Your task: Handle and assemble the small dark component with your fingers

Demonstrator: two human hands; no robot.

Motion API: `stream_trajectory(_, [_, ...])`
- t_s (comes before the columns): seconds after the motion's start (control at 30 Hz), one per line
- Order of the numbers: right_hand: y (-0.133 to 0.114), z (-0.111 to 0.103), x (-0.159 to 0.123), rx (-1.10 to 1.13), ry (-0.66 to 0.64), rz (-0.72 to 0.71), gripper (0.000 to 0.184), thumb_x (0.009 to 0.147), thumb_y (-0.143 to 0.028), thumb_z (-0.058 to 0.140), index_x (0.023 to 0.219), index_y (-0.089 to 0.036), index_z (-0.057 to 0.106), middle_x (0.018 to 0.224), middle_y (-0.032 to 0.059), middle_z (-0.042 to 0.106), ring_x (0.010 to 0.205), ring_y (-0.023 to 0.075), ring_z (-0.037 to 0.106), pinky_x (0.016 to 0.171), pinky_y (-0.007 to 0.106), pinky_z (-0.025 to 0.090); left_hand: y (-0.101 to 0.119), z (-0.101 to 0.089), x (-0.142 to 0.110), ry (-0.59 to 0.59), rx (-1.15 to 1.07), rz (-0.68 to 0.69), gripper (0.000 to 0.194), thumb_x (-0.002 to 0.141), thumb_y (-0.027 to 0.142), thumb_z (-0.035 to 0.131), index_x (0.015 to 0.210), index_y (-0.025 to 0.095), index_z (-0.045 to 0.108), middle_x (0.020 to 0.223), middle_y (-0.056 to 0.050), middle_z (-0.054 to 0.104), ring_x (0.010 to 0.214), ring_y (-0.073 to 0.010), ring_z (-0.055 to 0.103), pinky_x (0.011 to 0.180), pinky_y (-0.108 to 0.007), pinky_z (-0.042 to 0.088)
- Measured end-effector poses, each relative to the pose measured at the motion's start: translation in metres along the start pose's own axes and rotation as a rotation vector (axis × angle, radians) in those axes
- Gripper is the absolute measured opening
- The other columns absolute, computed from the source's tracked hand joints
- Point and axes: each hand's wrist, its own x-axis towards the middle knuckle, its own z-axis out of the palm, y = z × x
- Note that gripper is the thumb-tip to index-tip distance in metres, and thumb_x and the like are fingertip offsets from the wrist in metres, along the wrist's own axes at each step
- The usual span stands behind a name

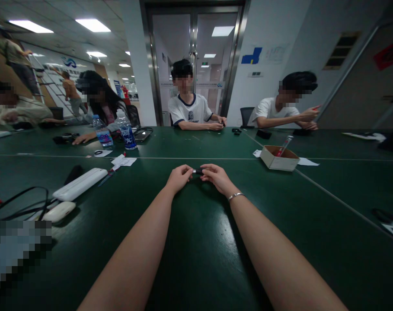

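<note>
Just above the green table (196, 242), both my arms reach forward and my hands nearly meet. Between them is a small black-and-silver stick (198, 171), too small to tell its exact kind. My left hand (180, 178) pinches its silver end between thumb and fingertips. The black end is in the grip of my right hand (217, 178), whose fingers curl around and partly hide it. A silver bracelet (236, 196) circles my right wrist.
To the left lie a white power strip (81, 183), a pale rounded case (59, 212) and black cables. Two water bottles (127, 134) stand farther back. An open box (279, 159) holding a red-and-clear tool sits at the right. Several people sit across the table.
</note>
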Motion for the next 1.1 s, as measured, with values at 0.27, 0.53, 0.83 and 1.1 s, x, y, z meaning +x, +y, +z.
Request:
stream_trajectory(0.27, [0.0022, -0.0009, 0.0014, 0.006, -0.001, -0.011, 0.016, 0.078, -0.004, 0.066, 0.091, -0.013, 0.067, 0.074, 0.0044, 0.067, 0.059, 0.0109, 0.066, 0.056, 0.017, 0.056, 0.0031, -0.0015, -0.0022, -0.004, 0.083, 0.017, 0.038, 0.085, 0.052, 0.047, 0.075, 0.018, 0.062, 0.064, 0.000, 0.061, 0.056, -0.0132, 0.055, 0.058, -0.025, 0.042])
stream_trajectory(0.53, [0.0006, -0.0001, 0.0004, 0.013, 0.005, 0.001, 0.016, 0.077, -0.004, 0.066, 0.091, -0.012, 0.067, 0.073, 0.0039, 0.067, 0.059, 0.0108, 0.066, 0.055, 0.016, 0.056, 0.0029, -0.0015, -0.0016, -0.025, 0.103, -0.008, 0.043, 0.086, 0.055, 0.044, 0.078, 0.018, 0.063, 0.065, -0.001, 0.062, 0.058, -0.0137, 0.055, 0.060, -0.025, 0.042])
stream_trajectory(0.83, [0.0005, -0.0005, 0.0002, 0.015, -0.011, 0.000, 0.017, 0.076, -0.005, 0.069, 0.091, -0.013, 0.067, 0.076, 0.0044, 0.067, 0.059, 0.0107, 0.066, 0.056, 0.017, 0.056, 0.0009, -0.0007, -0.0010, -0.029, 0.086, -0.009, 0.050, 0.086, 0.060, 0.041, 0.073, 0.017, 0.062, 0.061, -0.001, 0.060, 0.056, -0.0140, 0.055, 0.058, -0.026, 0.041])
stream_trajectory(1.1, [0.0019, -0.0010, 0.0008, 0.005, -0.002, -0.007, 0.017, 0.076, -0.006, 0.069, 0.092, -0.012, 0.066, 0.073, 0.0040, 0.067, 0.059, 0.0110, 0.066, 0.055, 0.016, 0.056, 0.0012, -0.0006, -0.0013, -0.018, 0.101, -0.024, 0.053, 0.086, 0.062, 0.039, 0.074, 0.017, 0.064, 0.062, -0.001, 0.061, 0.056, -0.0143, 0.055, 0.059, -0.027, 0.041])
